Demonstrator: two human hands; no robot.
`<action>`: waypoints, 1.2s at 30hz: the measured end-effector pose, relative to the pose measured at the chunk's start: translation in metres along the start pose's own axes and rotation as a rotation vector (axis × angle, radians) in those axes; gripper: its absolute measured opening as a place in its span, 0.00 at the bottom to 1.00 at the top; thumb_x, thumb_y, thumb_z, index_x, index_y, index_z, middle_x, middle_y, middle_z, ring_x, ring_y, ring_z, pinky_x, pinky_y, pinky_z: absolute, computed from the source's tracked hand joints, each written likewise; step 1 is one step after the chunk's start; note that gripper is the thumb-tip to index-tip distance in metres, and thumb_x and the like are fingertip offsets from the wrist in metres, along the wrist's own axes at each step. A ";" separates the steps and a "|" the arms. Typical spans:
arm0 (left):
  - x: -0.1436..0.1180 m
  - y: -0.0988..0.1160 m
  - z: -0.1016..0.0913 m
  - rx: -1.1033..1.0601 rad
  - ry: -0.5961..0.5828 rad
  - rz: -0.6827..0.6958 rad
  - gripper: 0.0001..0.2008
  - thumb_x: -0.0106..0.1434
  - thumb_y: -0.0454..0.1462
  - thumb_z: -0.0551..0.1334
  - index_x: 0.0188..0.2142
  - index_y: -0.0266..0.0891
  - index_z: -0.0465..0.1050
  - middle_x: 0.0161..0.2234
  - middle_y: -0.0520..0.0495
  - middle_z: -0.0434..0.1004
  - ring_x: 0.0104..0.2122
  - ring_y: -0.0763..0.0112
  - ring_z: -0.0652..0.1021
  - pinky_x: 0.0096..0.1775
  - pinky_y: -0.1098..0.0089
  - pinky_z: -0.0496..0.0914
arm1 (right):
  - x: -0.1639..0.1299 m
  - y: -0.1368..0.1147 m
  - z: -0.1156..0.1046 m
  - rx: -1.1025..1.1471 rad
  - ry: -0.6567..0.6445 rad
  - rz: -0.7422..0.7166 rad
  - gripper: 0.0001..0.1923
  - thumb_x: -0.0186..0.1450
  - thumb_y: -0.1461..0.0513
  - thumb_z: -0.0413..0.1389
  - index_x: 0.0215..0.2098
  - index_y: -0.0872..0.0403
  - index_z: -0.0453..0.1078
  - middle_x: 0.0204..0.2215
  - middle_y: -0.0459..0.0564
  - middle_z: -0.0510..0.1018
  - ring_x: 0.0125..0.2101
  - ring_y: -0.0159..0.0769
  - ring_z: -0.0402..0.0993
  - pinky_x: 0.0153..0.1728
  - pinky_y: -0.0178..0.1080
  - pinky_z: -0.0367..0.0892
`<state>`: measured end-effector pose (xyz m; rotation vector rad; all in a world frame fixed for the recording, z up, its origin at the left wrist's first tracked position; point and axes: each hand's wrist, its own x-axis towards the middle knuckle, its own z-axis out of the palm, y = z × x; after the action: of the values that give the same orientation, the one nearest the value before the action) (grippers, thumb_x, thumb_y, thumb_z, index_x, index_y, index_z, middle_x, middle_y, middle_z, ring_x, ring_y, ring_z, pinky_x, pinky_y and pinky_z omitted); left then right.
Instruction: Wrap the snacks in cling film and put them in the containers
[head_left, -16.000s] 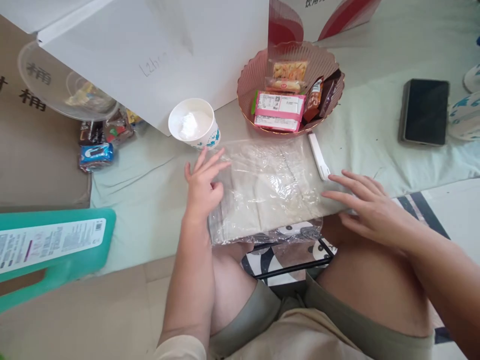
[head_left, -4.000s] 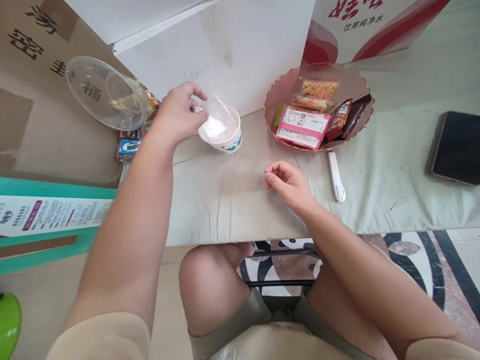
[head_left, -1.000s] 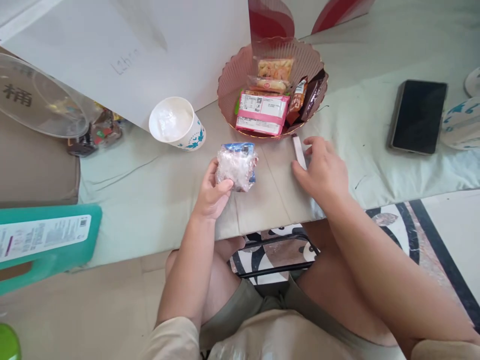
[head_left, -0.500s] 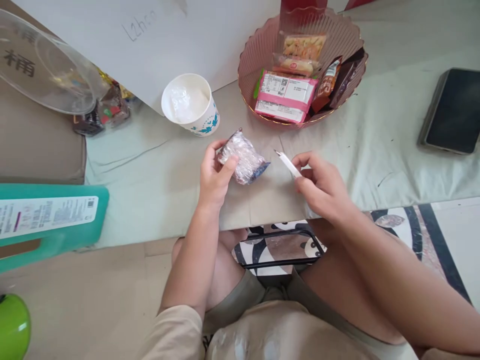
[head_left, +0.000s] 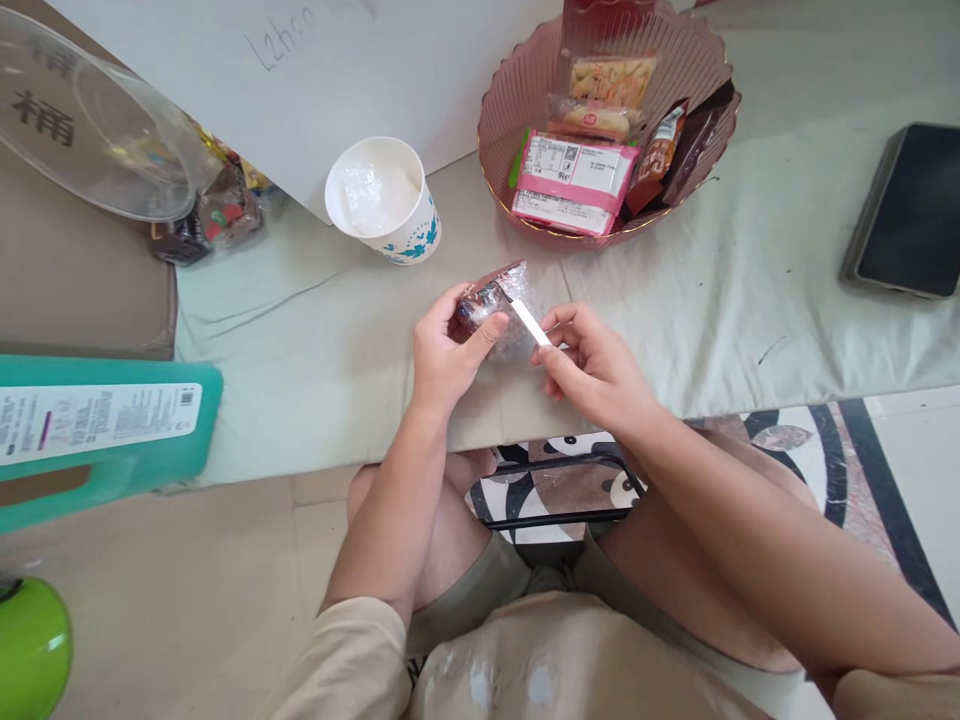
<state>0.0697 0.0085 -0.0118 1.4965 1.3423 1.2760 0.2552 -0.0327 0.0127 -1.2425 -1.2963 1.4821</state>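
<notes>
My left hand (head_left: 448, 350) grips a small plastic-wrapped packet (head_left: 480, 300) just above the cloth, thumb across its front. The wrapping is clear and shiny, with dark reddish-brown showing through; what is inside cannot be made out. Between the thumb and fingers of my right hand (head_left: 592, 365) is a slim white craft knife (head_left: 530, 322). Its thin dark tip meets the packet's upper edge; whether it has gone through the wrap is unclear. Beyond my left hand stands a white paper cup (head_left: 409, 235) with blue leaf prints and clear plastic inside.
A pink ribbed bowl (head_left: 499, 195) of packaged snacks stands at the back. To the right lies a dark phone-like device (head_left: 911, 215). A green container (head_left: 206, 420) is at the left, below a clear plastic tub (head_left: 142, 180) and wrapped snacks (head_left: 232, 205). Pale cloth (head_left: 322, 380) covers the surface.
My right hand has moved left, bringing the knife tip from apart to the packet. My left hand has turned the packet, so its reddish-brown side shows.
</notes>
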 end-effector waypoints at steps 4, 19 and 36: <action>0.001 0.002 -0.001 -0.038 0.053 -0.033 0.30 0.57 0.61 0.70 0.44 0.39 0.79 0.38 0.45 0.83 0.35 0.66 0.82 0.35 0.69 0.77 | -0.002 0.000 0.002 0.038 -0.059 0.048 0.10 0.66 0.56 0.56 0.44 0.49 0.63 0.30 0.40 0.74 0.21 0.27 0.73 0.23 0.34 0.69; 0.015 0.001 -0.019 -0.397 0.321 -0.169 0.28 0.54 0.62 0.71 0.35 0.41 0.74 0.34 0.47 0.78 0.40 0.64 0.82 0.38 0.68 0.77 | -0.007 0.002 -0.005 -0.145 -0.188 0.064 0.11 0.67 0.57 0.55 0.46 0.49 0.65 0.29 0.42 0.77 0.24 0.32 0.74 0.28 0.37 0.68; 0.004 -0.013 -0.044 0.474 0.156 0.171 0.18 0.62 0.42 0.68 0.50 0.42 0.74 0.52 0.41 0.74 0.54 0.57 0.77 0.54 0.59 0.73 | 0.011 0.016 -0.055 -1.075 0.461 -0.116 0.14 0.65 0.61 0.55 0.47 0.50 0.78 0.44 0.59 0.79 0.42 0.54 0.75 0.35 0.49 0.67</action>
<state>0.0236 0.0105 -0.0130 1.8970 1.7375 1.2544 0.3070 -0.0134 -0.0048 -1.9535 -1.8295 0.2727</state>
